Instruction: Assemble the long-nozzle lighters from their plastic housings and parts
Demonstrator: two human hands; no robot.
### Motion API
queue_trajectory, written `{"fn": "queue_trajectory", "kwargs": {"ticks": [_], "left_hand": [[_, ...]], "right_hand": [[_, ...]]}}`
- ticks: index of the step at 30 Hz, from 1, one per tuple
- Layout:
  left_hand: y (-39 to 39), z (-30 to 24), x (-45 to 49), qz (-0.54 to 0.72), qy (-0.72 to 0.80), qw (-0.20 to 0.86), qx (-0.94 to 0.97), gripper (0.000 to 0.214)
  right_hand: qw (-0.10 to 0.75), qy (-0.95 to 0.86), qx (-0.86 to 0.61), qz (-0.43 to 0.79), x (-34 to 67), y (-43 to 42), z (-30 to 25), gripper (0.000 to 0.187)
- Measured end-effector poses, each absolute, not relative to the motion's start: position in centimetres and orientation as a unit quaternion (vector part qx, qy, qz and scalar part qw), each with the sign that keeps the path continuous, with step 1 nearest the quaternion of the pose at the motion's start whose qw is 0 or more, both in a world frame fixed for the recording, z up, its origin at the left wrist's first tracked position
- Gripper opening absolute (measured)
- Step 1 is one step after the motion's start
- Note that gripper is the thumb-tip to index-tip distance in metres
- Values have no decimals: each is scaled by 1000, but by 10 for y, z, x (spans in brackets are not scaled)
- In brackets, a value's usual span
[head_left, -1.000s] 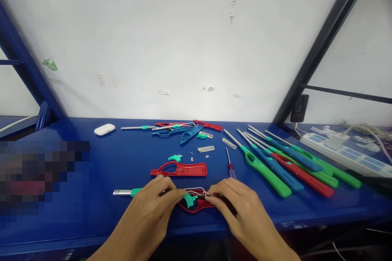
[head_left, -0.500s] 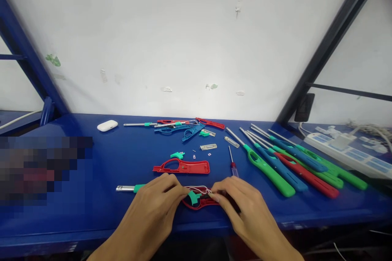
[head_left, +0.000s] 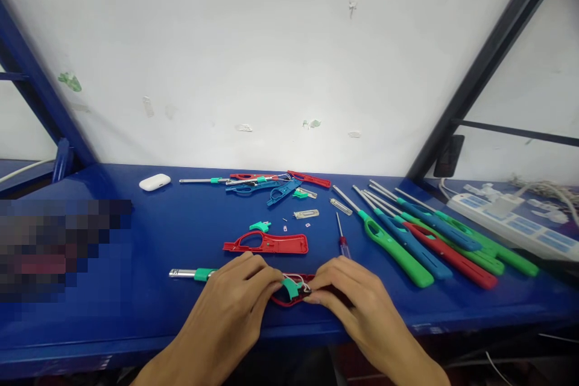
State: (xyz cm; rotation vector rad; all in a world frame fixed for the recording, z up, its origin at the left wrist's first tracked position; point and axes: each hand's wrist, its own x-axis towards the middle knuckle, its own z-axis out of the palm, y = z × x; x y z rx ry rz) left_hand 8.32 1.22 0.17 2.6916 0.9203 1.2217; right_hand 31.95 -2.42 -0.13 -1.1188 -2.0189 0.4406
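Note:
Both my hands rest on an opened red lighter body (head_left: 292, 298) near the front edge of the blue bench (head_left: 136, 235). Its metal tube with a green collar (head_left: 192, 274) sticks out to the left. My left hand (head_left: 237, 298) pinches the body beside the green trigger (head_left: 289, 287). My right hand (head_left: 350, 295) pinches the right part, where thin white wires loop. The other red shell half (head_left: 266, 243) lies just behind, with a loose green trigger (head_left: 260, 226) beyond it.
A small red-handled screwdriver (head_left: 342, 237) lies right of the shell half. Several finished green, blue and red lighters (head_left: 416, 235) fan out to the right. More lighter parts (head_left: 266, 184) and a white earbud case (head_left: 154, 181) lie further back. A power strip (head_left: 506, 220) sits far right.
My hands have stayed on the red lighter body; the fingers have closed in a little over the green trigger and wires. The view has shifted slightly.

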Motion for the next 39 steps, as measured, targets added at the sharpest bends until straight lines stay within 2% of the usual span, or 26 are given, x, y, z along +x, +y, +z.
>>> {"fn": "queue_trajectory", "kwargs": {"ticks": [8, 14, 22, 28, 39], "left_hand": [[15, -4, 84, 379, 287, 22, 880, 30], [19, 2, 81, 387, 266, -1, 883, 25], [24, 3, 81, 388, 284, -16, 876, 32], [24, 6, 86, 386, 290, -7, 876, 37], [22, -7, 79, 368, 302, 3, 879, 32]], "right_hand": [[399, -764, -448, 235, 321, -22, 1, 11], [402, -773, -441, 215, 321, -22, 1, 6], [394, -777, -448, 202, 319, -25, 2, 5], [391, -762, -471, 209, 323, -25, 10, 26], [215, -849, -458, 153, 316, -2, 37, 23]]}}
